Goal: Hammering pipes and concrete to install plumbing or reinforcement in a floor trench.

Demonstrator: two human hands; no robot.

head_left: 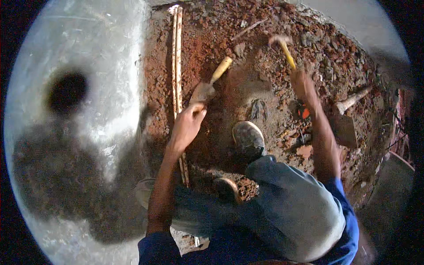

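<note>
My right hand is raised over the soil on the right, wrapped round the yellow handle of a hammer. The hammer's head points away from me and is slightly blurred. On the left, my left hand is closed, its thumb and fingers drawn together beside two thin pale pipes. Whatever may be in its grip does not show. Just beyond these fingers lies a trowel with a yellowish handle, its dirty blade reaching back toward the left hand.
Reddish broken soil with stones covers the ground. A smooth grey concrete slab borders it on the left. At right lies a hoe-like tool with a pale wooden handle. My shoe rests on the soil, near an orange-red object.
</note>
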